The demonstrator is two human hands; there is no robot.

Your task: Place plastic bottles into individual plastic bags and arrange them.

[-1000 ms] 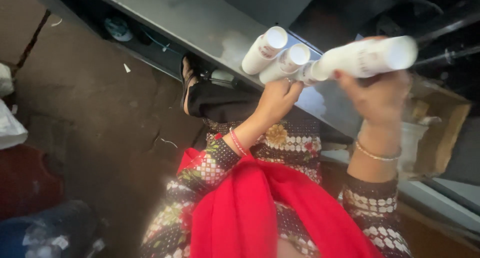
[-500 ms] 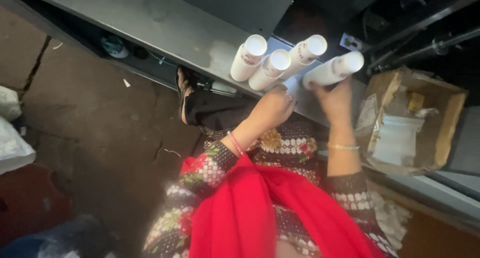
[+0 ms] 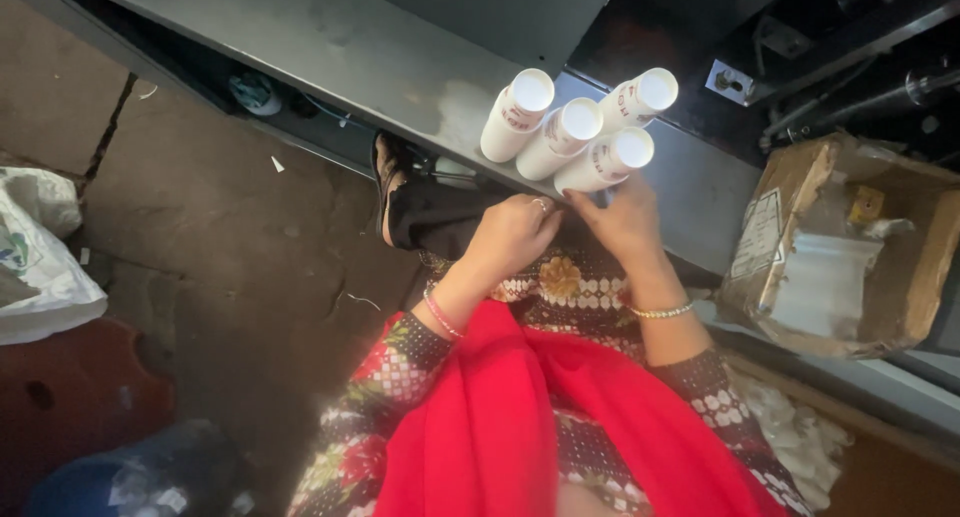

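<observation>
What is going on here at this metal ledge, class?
A seated person in a red scarf and patterned sleeves holds four white tubes bunched together, upright against the grey metal ledge. The left hand and right hand grip the tubes' lower ends, so the capped tops point up at the camera. An open cardboard box sits to the person's right, and a white bag lies on the floor to their left.

Four white tubes [image 3: 575,127] with red lettering stand on a grey metal worktop [image 3: 330,52]. The scarf [image 3: 530,427] is plain red, the sleeves [image 3: 390,377] patterned red, white and dark. The cardboard box [image 3: 850,247] is brown.
</observation>
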